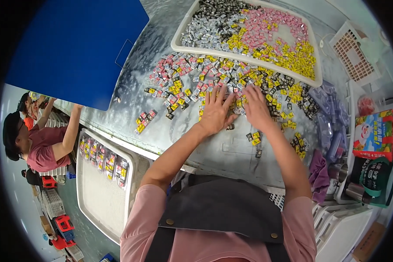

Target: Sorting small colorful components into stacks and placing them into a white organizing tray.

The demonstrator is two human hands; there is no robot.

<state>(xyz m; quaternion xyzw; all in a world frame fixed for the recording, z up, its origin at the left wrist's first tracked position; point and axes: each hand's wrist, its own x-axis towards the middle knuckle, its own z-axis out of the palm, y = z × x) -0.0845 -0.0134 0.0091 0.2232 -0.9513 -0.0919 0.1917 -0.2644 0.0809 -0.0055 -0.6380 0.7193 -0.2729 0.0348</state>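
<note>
Small wrapped pieces [179, 83] in pink, yellow, black and white lie scattered over the grey table [179, 139]. My left hand [215, 114] rests flat among them, fingers spread and pointing away from me. Beside it, my right hand [257, 108] lies on the same spread with its fingers stretched out. Neither hand grips anything; pieces under the palms and fingers are hidden. Just beyond stands a large white tray [249, 58] holding many more pieces, grouped by colour. A short row of pieces [145, 121] sits apart at the left.
A blue board [74, 48] covers the far left. Below the table edge, a white tray [96, 201] holds filled clear packs [104, 161]. Clear plastic packs [332, 118], a purple cloth [319, 177] and a white basket [353, 54] are at right. A co-worker [46, 139] stands left.
</note>
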